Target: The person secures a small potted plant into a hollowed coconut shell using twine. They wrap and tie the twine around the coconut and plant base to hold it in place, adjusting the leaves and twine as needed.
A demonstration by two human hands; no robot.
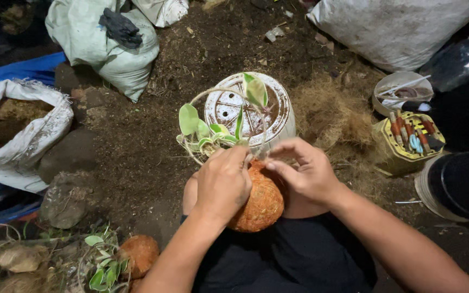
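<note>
Fibre ball [259, 203] of a small variegated plant [213, 130], on the lap, mid-binding. Left hand [222, 182] clasped over its top; right hand [305, 171] pinching something too thin to make out. Next likely: turning the ball, keeping the stems clear.

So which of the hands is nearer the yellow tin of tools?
Right. The right hand sits between the orange fibre ball and the yellow tin; the left hand is farther, across the ball.

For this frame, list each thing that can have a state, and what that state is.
Fibre-wrapped root ball: held on lap, plant at top.
Left hand: gripping the ball.
Right hand: fingers pinched at the ball's top.
White pot: upside down.
Left sack: open.
Yellow tin: open, tools inside.
</note>
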